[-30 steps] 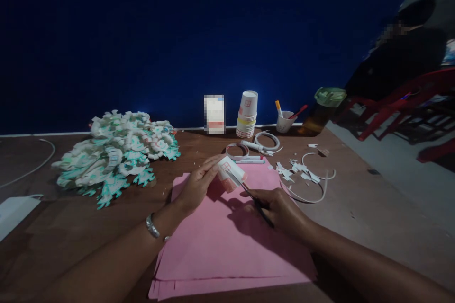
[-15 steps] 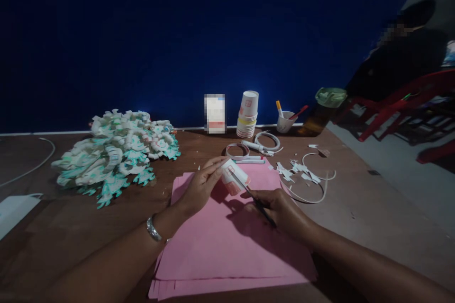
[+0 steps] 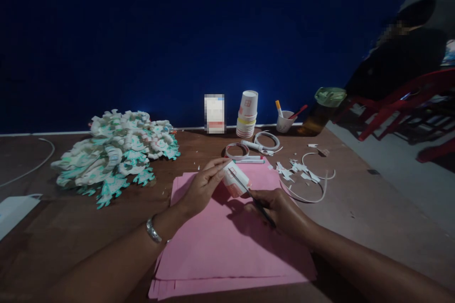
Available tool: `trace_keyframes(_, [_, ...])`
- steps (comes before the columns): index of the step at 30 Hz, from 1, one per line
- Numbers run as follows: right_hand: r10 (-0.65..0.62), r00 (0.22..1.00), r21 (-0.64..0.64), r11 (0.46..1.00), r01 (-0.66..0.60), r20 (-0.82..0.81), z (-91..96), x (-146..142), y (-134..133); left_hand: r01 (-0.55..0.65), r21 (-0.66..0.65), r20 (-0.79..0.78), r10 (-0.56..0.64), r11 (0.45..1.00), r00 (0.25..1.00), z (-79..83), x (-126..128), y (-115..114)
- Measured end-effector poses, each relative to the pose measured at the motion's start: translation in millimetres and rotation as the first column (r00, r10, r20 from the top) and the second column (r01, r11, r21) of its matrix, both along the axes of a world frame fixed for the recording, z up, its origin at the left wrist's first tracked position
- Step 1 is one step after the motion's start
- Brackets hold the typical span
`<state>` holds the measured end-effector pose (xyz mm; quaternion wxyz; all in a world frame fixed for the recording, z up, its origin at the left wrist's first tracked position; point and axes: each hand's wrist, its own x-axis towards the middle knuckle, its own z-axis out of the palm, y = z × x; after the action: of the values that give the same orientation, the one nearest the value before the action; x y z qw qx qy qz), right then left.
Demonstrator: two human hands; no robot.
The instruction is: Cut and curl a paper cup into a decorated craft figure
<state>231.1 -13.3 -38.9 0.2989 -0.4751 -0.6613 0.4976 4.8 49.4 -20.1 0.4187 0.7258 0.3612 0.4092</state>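
My left hand [image 3: 206, 184] is closed on a white paper cup [image 3: 235, 179] with a red-orange print, tilted above the pink sheets [image 3: 227, 246]. My right hand [image 3: 279, 210] grips dark scissors [image 3: 261, 207]; their thin blade lies along the side of the cup. How far the blade cuts into the wall, I cannot tell. My right fingers partly hide the scissor handles. Just beyond the cup, markers [image 3: 249, 161] lie on the far edge of the pink stack.
A heap of cut paper-cup shapes with green edges [image 3: 124, 151] lies left. Stacked paper cups [image 3: 248, 113], a cup with pens [image 3: 285, 122] and a lidded jar [image 3: 322, 109] stand along the wall. Scraps [image 3: 298, 170] and paper rings [image 3: 267, 141] lie right. A person [image 3: 408, 57] sits beyond.
The paper cup has shifted slightly to the right and down in my left hand, against the scissors. My right hand has hardly moved.
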Motion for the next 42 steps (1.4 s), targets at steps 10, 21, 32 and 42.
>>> trace_keyframes(10, [0.012, 0.998, 0.048, 0.999, -0.014, 0.059, 12.7, -1, -3, 0.003, 0.020, -0.013, -0.003, 1.000, 1.000, 2.3, -1, -2])
trace_keyframes(21, [-0.044, 0.953, -0.310, 0.949, -0.053, -0.300, 13.6, 3, 2, 0.155, -0.249, 0.299, -0.076, 0.956, 0.951, 0.5, 0, -2])
trace_keyframes(32, [-0.051, 0.897, -0.330, 0.938, -0.109, -0.439, 15.8, 3, 4, 0.225, -0.412, 0.459, -0.012, 0.883, 0.888, -8.6, 2, 0])
trace_keyframes(42, [-0.036, 0.900, -0.377, 0.915, -0.145, -0.435, 10.6, 4, 4, 0.140, -0.411, 0.443, 0.063, 0.901, 0.894, -3.3, 4, -5])
